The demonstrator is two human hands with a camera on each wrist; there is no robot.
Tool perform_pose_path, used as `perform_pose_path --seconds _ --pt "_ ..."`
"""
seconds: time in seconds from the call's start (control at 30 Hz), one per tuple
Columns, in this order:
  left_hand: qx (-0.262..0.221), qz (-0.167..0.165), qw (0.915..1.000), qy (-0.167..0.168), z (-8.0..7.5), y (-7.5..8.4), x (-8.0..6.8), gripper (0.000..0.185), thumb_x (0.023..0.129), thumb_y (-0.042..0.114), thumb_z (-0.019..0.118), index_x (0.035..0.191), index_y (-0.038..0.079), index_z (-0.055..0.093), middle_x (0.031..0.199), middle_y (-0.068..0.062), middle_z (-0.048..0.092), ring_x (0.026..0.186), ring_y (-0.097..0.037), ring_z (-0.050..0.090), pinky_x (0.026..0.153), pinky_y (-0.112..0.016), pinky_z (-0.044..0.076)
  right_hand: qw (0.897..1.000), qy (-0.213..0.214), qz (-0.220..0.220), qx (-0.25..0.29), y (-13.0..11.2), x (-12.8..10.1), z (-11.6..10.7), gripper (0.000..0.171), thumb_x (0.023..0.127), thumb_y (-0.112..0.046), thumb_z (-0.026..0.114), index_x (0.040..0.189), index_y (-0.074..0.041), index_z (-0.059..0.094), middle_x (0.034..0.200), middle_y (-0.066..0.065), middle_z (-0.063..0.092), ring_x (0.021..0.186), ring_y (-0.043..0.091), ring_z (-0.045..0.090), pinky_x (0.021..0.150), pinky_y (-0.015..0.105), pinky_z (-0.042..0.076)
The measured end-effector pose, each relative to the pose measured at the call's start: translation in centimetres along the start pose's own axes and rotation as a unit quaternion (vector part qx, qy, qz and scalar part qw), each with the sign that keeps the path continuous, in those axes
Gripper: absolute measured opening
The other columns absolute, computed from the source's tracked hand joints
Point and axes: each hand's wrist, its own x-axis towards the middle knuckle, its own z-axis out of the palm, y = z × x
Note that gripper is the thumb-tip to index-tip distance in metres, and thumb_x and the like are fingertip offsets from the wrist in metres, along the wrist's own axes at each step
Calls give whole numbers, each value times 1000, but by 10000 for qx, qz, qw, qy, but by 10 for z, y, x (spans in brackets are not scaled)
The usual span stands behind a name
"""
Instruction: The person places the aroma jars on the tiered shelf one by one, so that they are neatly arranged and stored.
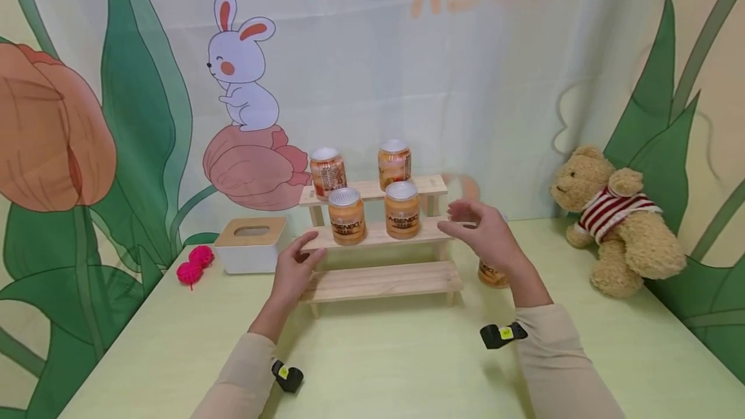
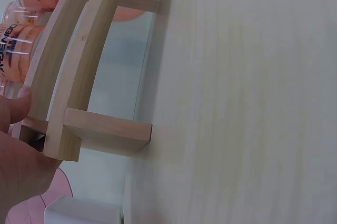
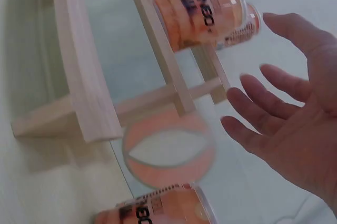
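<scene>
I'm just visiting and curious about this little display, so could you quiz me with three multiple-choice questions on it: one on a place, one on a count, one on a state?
1. Where is the teddy bear?
A. far right on the table
B. on the shelf
C. beside the tissue box

2. How many jars stand on the wooden shelf?
A. two
B. four
C. six

3. How is the right hand?
A. gripping a jar
B. open, holding nothing
C. a fist

Answers: 1 A, it sits by the right backdrop. 2 B, two per upper step. 3 B, fingers spread.
</scene>
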Motion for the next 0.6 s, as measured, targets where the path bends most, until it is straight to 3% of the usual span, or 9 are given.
perform_pose_path --seconds 0.27,0.6 --pt "20 -63 10000 -5 -1 0 -1 43 96 14 69 138 14 60 113 -16 69 95 -17 62 78 -32 51 9982 -428 -97 -417 12 -5 -26 48 94 -35 72 128 -2 60 123 17 64 113 31 61 92 47 49" --pt "37 11 10000 -14 0 -2 1 43 97 14 69 139 13 59 119 -16 67 97 -16 62 73 -21 49 9916 -145 -42 -1283 29 -10 -47 49 96 -34 68 129 1 59 117 18 66 106 33 63 89 49 50"
